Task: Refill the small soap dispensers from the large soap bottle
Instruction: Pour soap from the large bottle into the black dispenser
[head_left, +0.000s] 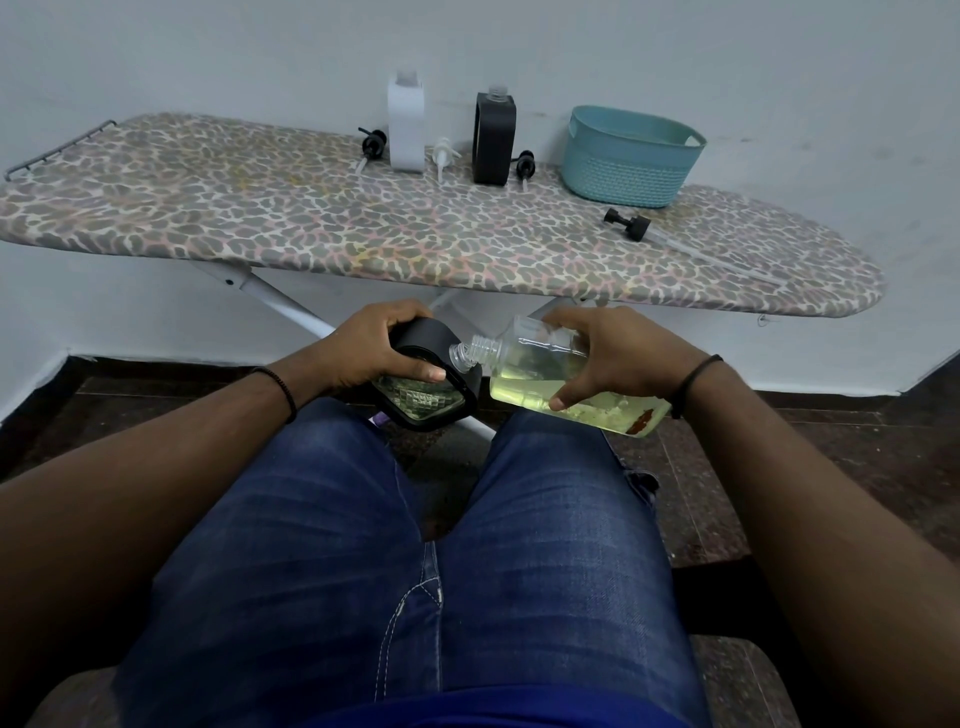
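Above my knees, my left hand (375, 349) grips a black-framed small dispenser (431, 389) with a clear ribbed body, tilted toward the right. My right hand (613, 358) holds the large clear soap bottle (524, 364), lying almost flat with yellow-green liquid in its lower half. Its threaded mouth touches the dispenser's open neck (458, 357). On the ironing board (291, 218) stand a white dispenser (406, 127) and a black dispenser (493, 137), both uncapped.
Three pump heads lie by the standing dispensers: black (373, 145), white (444, 155), black (524, 166). A larger black pump with a long tube (628, 222) lies right of them. A teal basket (631, 156) sits at the back right. The board's white legs pass behind my hands.
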